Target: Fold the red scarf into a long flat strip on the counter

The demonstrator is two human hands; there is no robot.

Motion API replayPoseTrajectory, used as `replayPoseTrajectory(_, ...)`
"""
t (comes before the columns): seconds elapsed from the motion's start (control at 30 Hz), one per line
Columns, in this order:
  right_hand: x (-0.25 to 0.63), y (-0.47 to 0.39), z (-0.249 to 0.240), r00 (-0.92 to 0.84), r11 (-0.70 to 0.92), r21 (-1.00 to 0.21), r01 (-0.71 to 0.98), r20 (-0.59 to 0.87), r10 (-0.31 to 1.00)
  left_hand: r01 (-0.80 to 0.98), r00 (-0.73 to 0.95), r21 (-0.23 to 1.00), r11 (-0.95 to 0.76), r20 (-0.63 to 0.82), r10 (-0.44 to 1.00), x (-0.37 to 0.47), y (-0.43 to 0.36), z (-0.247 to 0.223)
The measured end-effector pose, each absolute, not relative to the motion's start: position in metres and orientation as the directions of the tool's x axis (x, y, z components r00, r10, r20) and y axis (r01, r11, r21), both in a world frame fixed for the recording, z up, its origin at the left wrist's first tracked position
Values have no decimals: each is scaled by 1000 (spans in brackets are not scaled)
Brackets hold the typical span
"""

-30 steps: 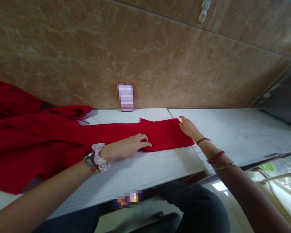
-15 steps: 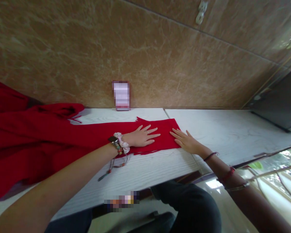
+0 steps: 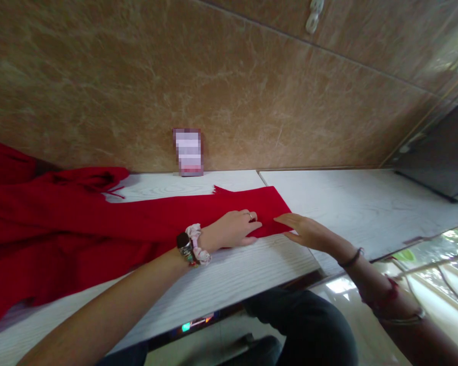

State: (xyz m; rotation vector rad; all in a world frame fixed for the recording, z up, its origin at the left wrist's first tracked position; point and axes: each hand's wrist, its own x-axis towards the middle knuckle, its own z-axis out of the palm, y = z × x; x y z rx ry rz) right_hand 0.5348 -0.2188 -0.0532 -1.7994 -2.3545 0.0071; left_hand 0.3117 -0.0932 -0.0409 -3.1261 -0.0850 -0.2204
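Note:
A long red cloth (image 3: 168,218) lies along the white wood-grain tabletop (image 3: 229,274), bunched at the left and flat in a narrow strip toward the right, with a ragged bit on its far edge. My left hand (image 3: 231,230) rests on the strip near its front edge, fingers bent, thumb apart from them. At the strip's right end is my right hand (image 3: 309,233), its fingers over the cloth's edge and its thumb spread below them by the near corner. Red cloth shows between that thumb and the fingers.
A phone-like object (image 3: 189,152), blurred out, leans upright against the brown marbled wall (image 3: 229,81). A dark box-shaped thing (image 3: 438,147) stands at the far right end. My knee (image 3: 316,325) is under the table's front edge. White sockets (image 3: 314,15) are high on the wall.
My left hand has gone from flat with spread fingers to bent fingers, shifting toward me and slightly right. The right hand has turned from lying flat to fingers together at the cloth's end.

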Motion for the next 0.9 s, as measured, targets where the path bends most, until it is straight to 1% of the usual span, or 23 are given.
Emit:
replayPoseTrajectory(0.13,547,-233,-59,-222,236,-81,968,153,963,120,984,35,-992,132,124,310,-92,-40)
replayPoseTrajectory(0.3,540,-229,-53,-158,169,-71,983,141,977,172,972,73,-982,152,182,311,-89,-37)
replayPoseTrajectory(0.43,521,-220,-52,-173,171,26,985,184,968,209,958,59,-976,187,216,312,-93,-42)
replayPoseTrajectory(0.53,512,-216,-53,-145,131,97,987,163,976,237,952,60,-970,186,244,313,-97,-46)
replayPoseTrajectory(0.6,513,-216,-54,-116,100,120,988,139,983,262,949,67,-963,166,269,314,-100,-48)
replayPoseTrajectory(0.67,520,-221,-55,-75,59,114,992,145,987,286,947,44,-957,143,289,315,-103,-49)
replayPoseTrajectory(0.77,538,-235,-60,-29,17,66,998,179,983,284,951,-14,-959,131,280,316,-109,-50)
replayPoseTrajectory(0.83,550,-244,-66,-35,27,43,999,214,976,277,953,-38,-960,136,269,317,-114,-52)
replayPoseTrajectory(0.9,558,-250,-71,-74,64,45,997,259,963,292,949,-51,-955,141,283,317,-117,-54)
